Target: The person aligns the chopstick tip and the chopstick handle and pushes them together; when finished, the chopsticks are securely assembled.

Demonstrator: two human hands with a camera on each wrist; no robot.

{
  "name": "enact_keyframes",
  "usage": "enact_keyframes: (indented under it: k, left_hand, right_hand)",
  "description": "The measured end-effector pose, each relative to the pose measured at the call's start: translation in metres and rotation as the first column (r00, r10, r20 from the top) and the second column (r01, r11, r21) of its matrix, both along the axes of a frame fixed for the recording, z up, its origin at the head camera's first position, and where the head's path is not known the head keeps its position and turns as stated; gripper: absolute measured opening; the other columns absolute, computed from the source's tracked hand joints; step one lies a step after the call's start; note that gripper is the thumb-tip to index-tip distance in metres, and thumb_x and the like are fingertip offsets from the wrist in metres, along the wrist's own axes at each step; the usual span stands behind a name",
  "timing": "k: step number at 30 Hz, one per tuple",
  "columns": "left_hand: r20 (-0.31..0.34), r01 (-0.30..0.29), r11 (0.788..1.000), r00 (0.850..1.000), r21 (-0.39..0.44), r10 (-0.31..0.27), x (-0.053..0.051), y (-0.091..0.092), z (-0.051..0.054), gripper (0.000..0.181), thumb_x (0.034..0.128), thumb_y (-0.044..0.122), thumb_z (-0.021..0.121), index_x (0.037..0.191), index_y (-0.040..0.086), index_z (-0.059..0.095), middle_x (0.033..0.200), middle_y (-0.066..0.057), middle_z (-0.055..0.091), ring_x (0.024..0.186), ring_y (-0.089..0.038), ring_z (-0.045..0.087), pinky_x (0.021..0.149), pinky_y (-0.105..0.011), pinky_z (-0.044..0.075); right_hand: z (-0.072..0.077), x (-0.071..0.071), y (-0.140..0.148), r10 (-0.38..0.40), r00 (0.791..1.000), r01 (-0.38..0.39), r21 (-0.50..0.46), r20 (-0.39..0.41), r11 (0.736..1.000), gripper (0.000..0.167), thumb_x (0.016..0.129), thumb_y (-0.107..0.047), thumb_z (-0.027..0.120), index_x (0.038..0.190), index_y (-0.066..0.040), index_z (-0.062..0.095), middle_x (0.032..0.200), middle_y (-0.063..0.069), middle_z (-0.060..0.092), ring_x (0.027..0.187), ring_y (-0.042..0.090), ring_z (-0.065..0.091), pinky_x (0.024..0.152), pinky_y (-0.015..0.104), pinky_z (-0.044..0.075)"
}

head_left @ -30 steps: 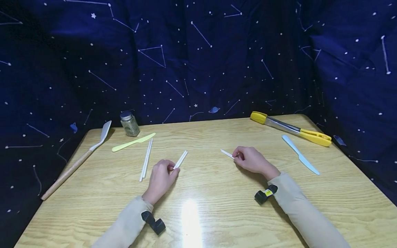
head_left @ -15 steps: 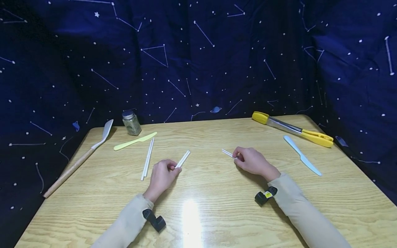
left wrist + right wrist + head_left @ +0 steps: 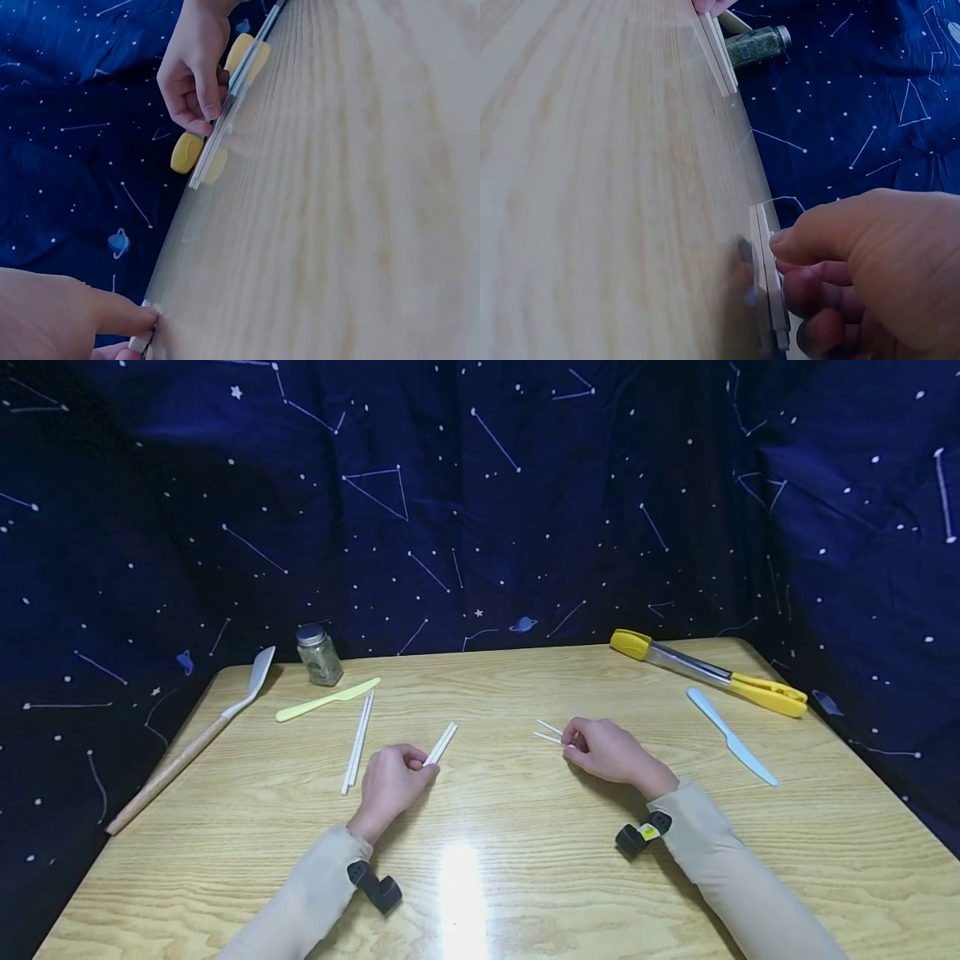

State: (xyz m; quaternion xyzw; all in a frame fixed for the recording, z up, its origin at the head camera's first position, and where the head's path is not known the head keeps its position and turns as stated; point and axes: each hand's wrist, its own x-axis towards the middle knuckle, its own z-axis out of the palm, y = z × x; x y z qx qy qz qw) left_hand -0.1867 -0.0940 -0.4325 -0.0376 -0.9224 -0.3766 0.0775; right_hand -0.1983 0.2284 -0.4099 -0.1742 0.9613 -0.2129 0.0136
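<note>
the left hand (image 3: 393,785) pinches a first pair of white sticks (image 3: 441,744) between thumb and curled fingers, left of the middle of the table (image 3: 495,810), with their far ends side by side and aimed towards the far edge. the right hand (image 3: 607,750) pinches a second pair of white sticks (image 3: 550,727), right of the middle; these ends point leftward and spread apart, perhaps because a pinch farther back lets thin sticks fan out. both hands work low over the surface, likely because such slim sticks offer little height to grasp; whether the held ones touch the table is hard to tell. a third pair of white sticks (image 3: 356,743) lies just left of the left hand, nearly parallel, far tips near the yellow knife (image 3: 328,700). the jar (image 3: 319,657) stands upright by the far edge, probably on its base for steadiness. the spatula (image 3: 191,752) slants along the left edge, the tongs (image 3: 686,664) lie near the far right corner, and the blue knife (image 3: 731,742) lies beside them, seemingly kept outward so the hands have room between.
</note>
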Motion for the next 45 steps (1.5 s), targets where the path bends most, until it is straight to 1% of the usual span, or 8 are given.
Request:
enact_keyframes:
  k: [5,11,16,24,32,37,42,45]
  left_hand:
    - [0.028,0.007,1.000,1.000,-0.009,-0.006,-0.002,-0.001,0.003,0.016,0.0749,0.021,0.078,0.080,0.007,0.073,0.070,0.000,0.068,0.061,-0.010,0.057,0.052,-0.025,0.042]
    - [0.071,-0.015,1.000,0.997,-0.019,0.017,-0.001,-0.003,0.003,0.018,0.0756,0.023,0.078,0.076,0.008,0.070,0.069,0.000,0.065,0.057,-0.012,0.053,0.049,-0.024,0.037]
    - [0.043,-0.024,1.000,0.999,-0.002,0.024,0.000,-0.001,0.001,0.020,0.0757,0.026,0.080,0.074,0.009,0.070,0.067,0.000,0.065,0.056,-0.010,0.053,0.049,-0.024,0.038]
    - [0.004,-0.002,1.000,1.000,-0.016,0.002,-0.002,0.000,0.000,0.023,0.0766,0.028,0.081,0.073,0.008,0.071,0.063,0.000,0.064,0.053,-0.009,0.049,0.047,-0.024,0.036]
    - [-0.006,-0.004,0.999,1.000,-0.050,0.004,-0.004,-0.006,0.001,0.026,0.0718,0.030,0.084,0.067,0.009,0.071,0.058,0.001,0.063,0.049,-0.009,0.048,0.046,-0.024,0.036]
    - [-0.021,0.021,0.997,1.000,-0.070,-0.022,-0.004,-0.005,0.004,0.027,0.0735,0.032,0.083,0.067,0.008,0.072,0.057,0.002,0.061,0.049,-0.009,0.046,0.046,-0.024,0.034]
    - [-0.022,0.004,0.995,1.000,-0.098,-0.006,-0.002,-0.008,0.005,0.025,0.0770,0.028,0.081,0.067,0.007,0.071,0.054,0.002,0.057,0.046,-0.010,0.042,0.043,-0.024,0.031]
    - [-0.030,0.011,0.995,0.999,-0.096,-0.014,-0.002,-0.010,0.004,0.025,0.0808,0.028,0.078,0.068,0.007,0.070,0.055,0.002,0.057,0.046,-0.009,0.041,0.043,-0.023,0.031]
  right_hand:
    - [-0.002,0.000,-0.002,-0.017,1.000,0.017,0.016,0.003,1.000,0.017,0.087,-0.014,0.063,0.100,-0.004,0.062,0.070,-0.001,0.054,0.058,0.010,0.044,0.053,0.024,0.034]
    - [-0.005,0.000,-0.006,-0.043,0.999,0.044,0.062,-0.007,0.997,0.018,0.087,-0.014,0.063,0.102,-0.004,0.063,0.070,-0.001,0.056,0.057,0.011,0.045,0.052,0.024,0.035]
    - [-0.003,0.002,-0.009,-0.085,0.995,0.090,0.118,-0.042,0.989,0.014,0.086,-0.015,0.066,0.097,-0.007,0.064,0.070,-0.001,0.058,0.058,0.012,0.046,0.052,0.025,0.034]
    - [-0.003,0.003,-0.012,-0.106,0.986,0.124,0.141,-0.125,0.982,0.008,0.086,-0.014,0.065,0.090,-0.008,0.064,0.070,-0.001,0.060,0.059,0.013,0.048,0.049,0.026,0.036]
    - [-0.006,0.003,-0.012,-0.076,0.986,0.097,0.142,-0.146,0.985,0.004,0.086,-0.013,0.064,0.085,-0.009,0.063,0.067,-0.003,0.057,0.058,0.012,0.047,0.048,0.025,0.035]
    - [-0.005,0.004,-0.011,-0.089,0.984,0.110,0.138,-0.155,0.984,0.004,0.086,-0.012,0.064,0.085,-0.009,0.063,0.067,-0.003,0.057,0.058,0.012,0.047,0.048,0.026,0.036]
    - [-0.004,0.004,-0.015,-0.060,0.988,0.082,0.148,-0.145,0.986,0.005,0.087,-0.013,0.064,0.086,-0.008,0.063,0.068,-0.002,0.058,0.058,0.012,0.048,0.049,0.026,0.037]
    - [-0.003,0.006,-0.016,-0.054,0.988,0.077,0.150,-0.147,0.986,0.005,0.086,-0.013,0.064,0.085,-0.008,0.063,0.067,-0.002,0.057,0.057,0.013,0.047,0.048,0.026,0.036]
